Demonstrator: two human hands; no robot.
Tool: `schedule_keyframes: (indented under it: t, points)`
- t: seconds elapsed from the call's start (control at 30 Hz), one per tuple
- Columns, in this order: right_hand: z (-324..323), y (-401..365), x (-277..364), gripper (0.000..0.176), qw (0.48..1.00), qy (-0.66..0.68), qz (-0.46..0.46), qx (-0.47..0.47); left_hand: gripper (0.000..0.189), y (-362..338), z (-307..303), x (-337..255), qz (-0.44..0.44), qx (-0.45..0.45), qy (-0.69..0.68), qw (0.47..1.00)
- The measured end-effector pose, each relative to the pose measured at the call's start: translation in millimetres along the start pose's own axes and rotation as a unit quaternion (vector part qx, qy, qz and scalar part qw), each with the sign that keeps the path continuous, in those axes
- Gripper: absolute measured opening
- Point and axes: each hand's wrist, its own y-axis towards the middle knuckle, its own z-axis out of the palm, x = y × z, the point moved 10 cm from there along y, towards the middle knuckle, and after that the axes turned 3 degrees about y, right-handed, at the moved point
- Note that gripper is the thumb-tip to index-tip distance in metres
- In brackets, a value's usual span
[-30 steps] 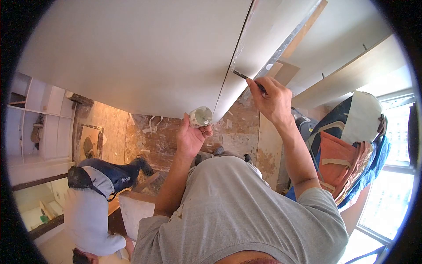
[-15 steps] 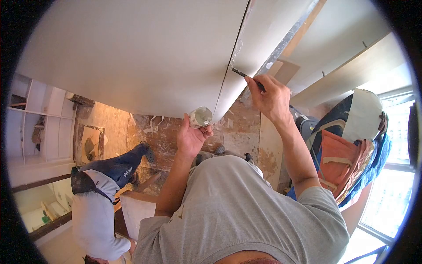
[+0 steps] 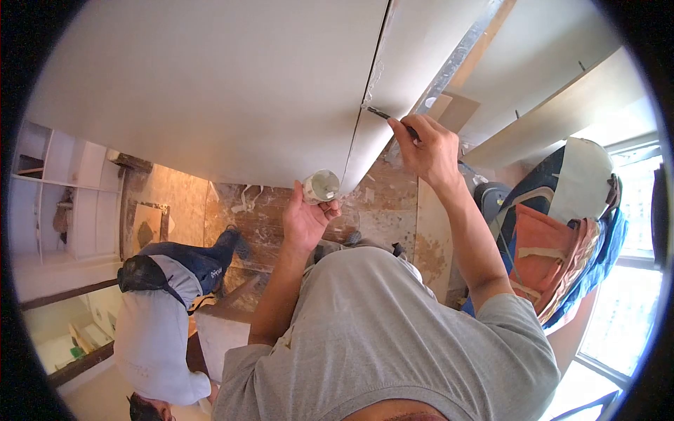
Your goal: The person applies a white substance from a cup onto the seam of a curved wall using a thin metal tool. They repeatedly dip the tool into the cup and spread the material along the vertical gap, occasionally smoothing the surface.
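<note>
My left hand (image 3: 307,219) is wrapped around a small round cup (image 3: 322,186), tilted so its pale interior shows. Between the fingers and thumb of my right hand (image 3: 430,151) is a thin, dark-handled brush (image 3: 380,114). Its tip meets the narrow dark gap (image 3: 358,126) running along the large white panel (image 3: 210,91), close to the panel's edge strip. Wet-looking whitish streaks (image 3: 377,74) mark the strip just beyond the brush tip. The cup is below the panel's lower end, nearer my body.
A co-worker (image 3: 158,316) in a light shirt bends over at the left. Bags and an orange cloth (image 3: 539,242) are piled at the right by a window (image 3: 625,330). The wooden floor (image 3: 281,207) is stained. White shelves (image 3: 74,189) stand far left.
The brush tip and my right hand have shifted slightly up and left along the gap. My left hand keeps the cup in place. The co-worker has moved a little.
</note>
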Motion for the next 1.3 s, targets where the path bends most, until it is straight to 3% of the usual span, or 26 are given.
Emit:
schedule_keyframes:
  t: [0.73, 0.93, 1.0, 1.13, 1.2, 1.3]
  points:
    - [1.1, -6.0, -8.8, 0.018, 0.999, 0.032, -0.022, -0.01, 0.071, -0.2, 1.5, 0.1, -0.01, -0.006, 0.002, 1.0]
    - [-2.8, -3.4, -8.8, 0.018, 0.996, 0.09, 0.024, -0.007, 0.071, 0.2, 4.9, 0.6, -0.006, 0.01, -0.004, 1.0]
    - [2.7, -5.7, -10.3, 0.022, 0.988, 0.131, 0.077, 0.032, 0.075, -0.1, -6.4, 3.2, -0.015, -0.04, 0.027, 0.999]
    - [11.4, -14.9, -16.9, 0.026, 0.975, 0.182, 0.096, 0.085, 0.075, 1.5, -8.6, 2.3, -0.025, -0.027, 0.005, 0.999]
    - [12.4, -17.9, -16.0, 0.027, 0.974, 0.194, 0.076, 0.085, 0.072, 2.5, 3.4, -1.8, -0.029, 0.05, -0.069, 0.996]
    - [8.6, -18.5, -21.7, 0.027, 0.973, 0.207, 0.075, 0.069, 0.074, 2.3, 13.5, -17.7, 0.01, 0.065, -0.005, 0.998]
